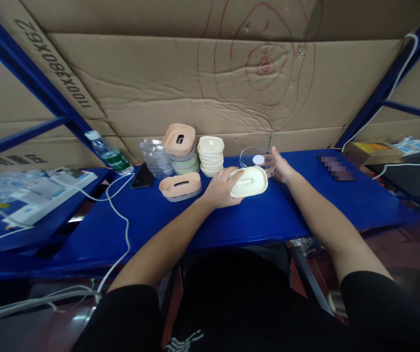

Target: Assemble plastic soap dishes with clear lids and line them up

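Note:
My left hand (221, 188) is closed around the left end of a cream, rounded-rectangular lid (251, 182) with a short raised ridge, tilted toward me. Just behind it, my right hand (278, 165) grips the right side of a clear plastic bowl (247, 157) marked with a round white sticker. The lid overlaps the bowl in view; whether they touch I cannot tell. Left of my hands stands a stack of cream lids (211, 157). Beside that, peach, grey and green slotted pieces are stacked, with a peach piece (179, 139) on top. Another peach piece (180, 185) lies in front.
Nested clear bowls (155, 157) stand at the back left of the blue table (232, 225), near a dark phone (142, 176) and a water bottle (110, 154). White cables (126, 220) cross the left side. A cardboard wall (151, 73) closes the back; a small box (373, 152) stands right.

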`<state>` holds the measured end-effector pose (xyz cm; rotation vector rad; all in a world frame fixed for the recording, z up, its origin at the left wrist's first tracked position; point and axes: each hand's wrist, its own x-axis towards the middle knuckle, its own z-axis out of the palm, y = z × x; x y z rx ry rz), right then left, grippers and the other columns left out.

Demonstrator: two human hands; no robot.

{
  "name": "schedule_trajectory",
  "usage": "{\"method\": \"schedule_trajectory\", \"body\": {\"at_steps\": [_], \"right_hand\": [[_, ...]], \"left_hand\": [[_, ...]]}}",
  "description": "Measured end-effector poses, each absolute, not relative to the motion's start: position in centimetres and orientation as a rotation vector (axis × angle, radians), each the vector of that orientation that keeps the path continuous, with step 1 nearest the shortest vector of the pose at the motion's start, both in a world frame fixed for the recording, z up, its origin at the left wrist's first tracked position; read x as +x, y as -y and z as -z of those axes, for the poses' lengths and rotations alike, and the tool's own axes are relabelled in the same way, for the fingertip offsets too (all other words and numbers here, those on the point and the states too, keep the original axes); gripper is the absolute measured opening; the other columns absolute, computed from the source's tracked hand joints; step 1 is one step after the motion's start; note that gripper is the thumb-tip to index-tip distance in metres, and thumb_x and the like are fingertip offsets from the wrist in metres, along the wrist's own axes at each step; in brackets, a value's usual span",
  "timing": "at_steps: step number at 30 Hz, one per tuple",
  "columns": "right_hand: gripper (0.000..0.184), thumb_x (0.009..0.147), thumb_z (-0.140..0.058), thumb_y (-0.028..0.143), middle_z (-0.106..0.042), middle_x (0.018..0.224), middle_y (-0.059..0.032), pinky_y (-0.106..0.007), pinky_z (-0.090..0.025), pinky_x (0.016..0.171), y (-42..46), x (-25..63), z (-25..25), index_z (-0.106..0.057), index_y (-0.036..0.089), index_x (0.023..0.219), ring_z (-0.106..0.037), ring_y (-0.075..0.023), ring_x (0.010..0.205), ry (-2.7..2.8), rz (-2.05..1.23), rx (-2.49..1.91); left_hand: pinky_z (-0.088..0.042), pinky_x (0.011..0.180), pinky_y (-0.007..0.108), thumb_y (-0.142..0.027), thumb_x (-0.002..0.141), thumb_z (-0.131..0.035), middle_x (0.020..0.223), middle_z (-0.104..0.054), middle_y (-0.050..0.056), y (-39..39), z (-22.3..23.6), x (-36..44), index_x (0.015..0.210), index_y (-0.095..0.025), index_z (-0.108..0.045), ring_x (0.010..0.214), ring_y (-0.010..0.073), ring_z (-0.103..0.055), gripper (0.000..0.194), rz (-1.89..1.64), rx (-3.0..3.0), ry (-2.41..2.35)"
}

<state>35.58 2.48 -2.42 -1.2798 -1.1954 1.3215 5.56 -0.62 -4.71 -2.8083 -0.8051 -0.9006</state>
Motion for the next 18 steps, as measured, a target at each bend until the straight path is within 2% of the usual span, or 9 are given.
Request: {"method": "schedule_trajectory", "body": {"at_steps": [4,9,11,13,15,18], "right_hand": [[0.096,0.095,-0.021,0.095,-0.078,0.119,-0.0214,-0.038,-0.061,0.051,-2.6,36.3,2.0,-0.061,0.022,0.142,-0.078,-0.0277,0.072,1.128,-1.201,-1.26],[0.099,0.095,-0.016,0.095,-0.081,0.109,-0.0207,-0.035,-0.055,0.041,-2.0,35.8,1.2,-0.061,0.021,0.144,-0.076,-0.0258,0.06,1.122,-1.194,-1.267],[0.098,0.096,-0.016,0.094,-0.082,0.102,-0.0201,-0.033,-0.048,0.036,-1.4,35.1,0.6,-0.062,0.02,0.142,-0.072,-0.0243,0.053,1.178,-1.213,-1.266],[0.097,0.096,-0.02,0.094,-0.082,0.095,-0.0193,-0.032,-0.042,0.032,-0.6,34.3,-0.2,-0.063,0.02,0.142,-0.069,-0.0237,0.048,1.27,-1.239,-1.256],[0.096,0.097,-0.026,0.094,-0.082,0.091,-0.0186,-0.031,-0.038,0.031,0.4,33.4,-1.0,-0.063,0.018,0.144,-0.069,-0.0241,0.046,1.368,-1.282,-1.239],[0.097,0.098,-0.028,0.093,-0.082,0.087,-0.0172,-0.03,-0.035,0.03,1.7,32.3,-2.0,-0.061,0.017,0.147,-0.067,-0.0237,0.044,1.432,-1.338,-1.191]], "left_hand": [[-0.05,0.116,0.058,-0.053,0.072,-0.094,0.149,-0.062,0.024,0.4,4.9,5.3,0.156,-0.013,-0.058,0.134,0.0424,-0.061,0.1,0.731,-2.937,0.886],[-0.036,0.124,0.069,-0.075,0.077,-0.087,0.166,-0.049,0.025,0.6,4.3,5.1,0.155,-0.019,-0.062,0.152,0.0502,-0.045,0.1,0.766,-2.843,0.833],[-0.034,0.126,0.069,-0.067,0.087,-0.082,0.169,-0.048,0.023,0.7,3.5,5.0,0.156,-0.023,-0.061,0.156,0.0487,-0.043,0.084,0.845,-2.752,0.807],[-0.034,0.126,0.067,-0.049,0.098,-0.075,0.17,-0.049,0.019,0.8,2.3,4.8,0.155,-0.028,-0.062,0.157,0.0453,-0.043,0.061,0.903,-2.662,0.782],[-0.037,0.125,0.066,-0.036,0.103,-0.068,0.169,-0.051,0.015,0.9,1.0,4.5,0.15,-0.032,-0.066,0.156,0.0417,-0.046,0.047,0.907,-2.63,0.712],[-0.046,0.12,0.062,-0.038,0.105,-0.067,0.164,-0.056,0.015,1.0,-0.5,3.8,0.135,-0.029,-0.074,0.149,0.0383,-0.054,0.032,0.846,-2.666,0.55]]}}
